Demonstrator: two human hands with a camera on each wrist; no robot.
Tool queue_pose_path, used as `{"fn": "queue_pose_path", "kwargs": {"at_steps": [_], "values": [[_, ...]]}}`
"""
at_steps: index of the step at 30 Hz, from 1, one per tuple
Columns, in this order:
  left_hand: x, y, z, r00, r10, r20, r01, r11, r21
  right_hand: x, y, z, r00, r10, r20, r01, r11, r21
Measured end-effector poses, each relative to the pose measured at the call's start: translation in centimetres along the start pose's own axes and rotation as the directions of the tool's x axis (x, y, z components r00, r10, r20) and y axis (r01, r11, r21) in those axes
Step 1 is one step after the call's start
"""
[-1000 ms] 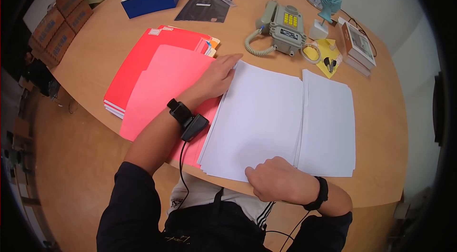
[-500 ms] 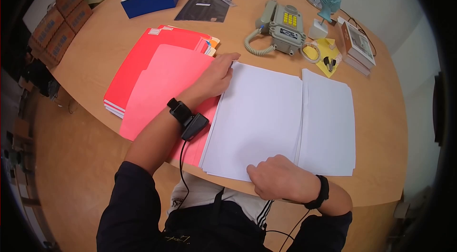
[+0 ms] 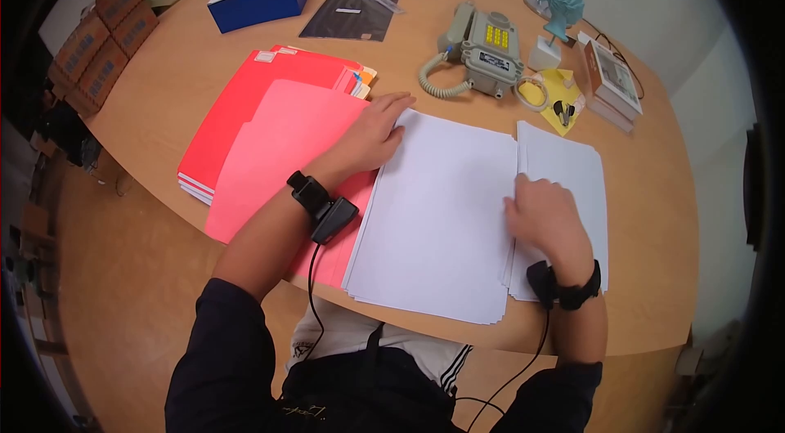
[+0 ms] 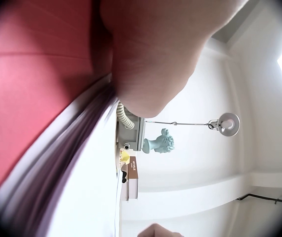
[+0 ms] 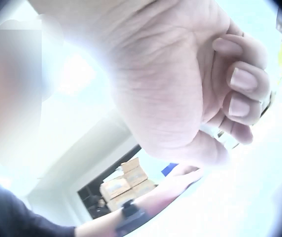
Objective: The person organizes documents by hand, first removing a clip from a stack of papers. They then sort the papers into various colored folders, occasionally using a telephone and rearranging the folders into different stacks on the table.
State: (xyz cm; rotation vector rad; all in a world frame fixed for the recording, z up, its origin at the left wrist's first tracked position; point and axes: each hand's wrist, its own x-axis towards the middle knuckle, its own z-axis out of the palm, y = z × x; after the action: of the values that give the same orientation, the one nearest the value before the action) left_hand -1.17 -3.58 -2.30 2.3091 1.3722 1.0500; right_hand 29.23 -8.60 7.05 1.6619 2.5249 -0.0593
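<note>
- Left hand (image 3: 378, 137), one: fingers extended, released, resting at the far left corner of the left paper stack (image 3: 433, 220).
- Right hand (image 3: 549, 216), one: fingers curled in toward the palm, nothing visible in the grasp, over the seam between the paper stacks; contact with the sheets, cannot tell.
- Paper stacks, white, two, on the brown table (image 3: 654, 269) in front of the person; sheets too many to count. Left stack: long axis running away from the person, far end leaning slightly right. Right paper stack (image 3: 560, 159): just beside it, long axis nearly straight away.
- Pink folder (image 3: 282, 139), one, under the left forearm, meeting the left stack's long left edge.
- Red folders (image 3: 225, 118), several, piled partly beneath the pink one; exact count hidden.
- Wrist cameras, two: one (image 3: 334, 220) on the left, one (image 3: 543, 282) on the right.
- Phone (image 3: 491, 57), one, beyond the stacks.
- Yellow paper (image 3: 560, 85), one, with tape roll (image 3: 518, 91), one, partly over it, and black clip (image 3: 564, 112), one, on top.
- Blue bust (image 3: 558, 8), one.
- Blue box (image 3: 266, 8), one, far left.
</note>
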Motion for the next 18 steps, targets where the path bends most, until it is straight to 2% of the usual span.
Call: {"fn": "queue_pose_path", "kwargs": {"at_steps": [1, 2, 4, 6, 8, 10, 18], "values": [[0.0, 0.2, -0.1, 1.0, 0.003, -0.004, -0.003, 1.0, 0.001, 0.8, 1.5, 0.4, 0.997, 0.07, -0.023, -0.07, 0.997, -0.028], [0.0, 0.4, -0.2, 0.999, 0.05, -0.013, -0.049, 0.999, 0.022, 1.4, 2.5, 0.5, 0.997, 0.068, -0.027, -0.069, 0.997, -0.03], [0.0, 0.4, -0.3, 0.995, 0.095, -0.024, -0.094, 0.995, 0.044, 2.4, 4.2, 0.6, 0.983, 0.181, 0.037, -0.179, 0.982, -0.063], [-0.1, 0.2, -0.2, 0.996, 0.087, 0.026, -0.089, 0.994, 0.066, 3.0, 5.5, 1.3, 0.981, 0.188, 0.045, -0.186, 0.981, -0.05], [-0.1, 0.3, -0.2, 0.997, 0.076, 0.031, -0.078, 0.995, 0.06, 3.1, 5.4, 1.0, 0.979, 0.194, 0.056, -0.192, 0.981, -0.036], [-0.2, 0.4, -0.3, 0.997, 0.064, 0.037, -0.066, 0.996, 0.054, 3.1, 5.1, 0.4, 0.972, 0.196, 0.13, -0.201, 0.979, 0.027], [-0.3, 0.5, -0.3, 0.996, 0.033, 0.083, -0.04, 0.996, 0.084, 3.7, 5.6, 0.2, 0.961, 0.184, 0.207, -0.209, 0.973, 0.102]]}}
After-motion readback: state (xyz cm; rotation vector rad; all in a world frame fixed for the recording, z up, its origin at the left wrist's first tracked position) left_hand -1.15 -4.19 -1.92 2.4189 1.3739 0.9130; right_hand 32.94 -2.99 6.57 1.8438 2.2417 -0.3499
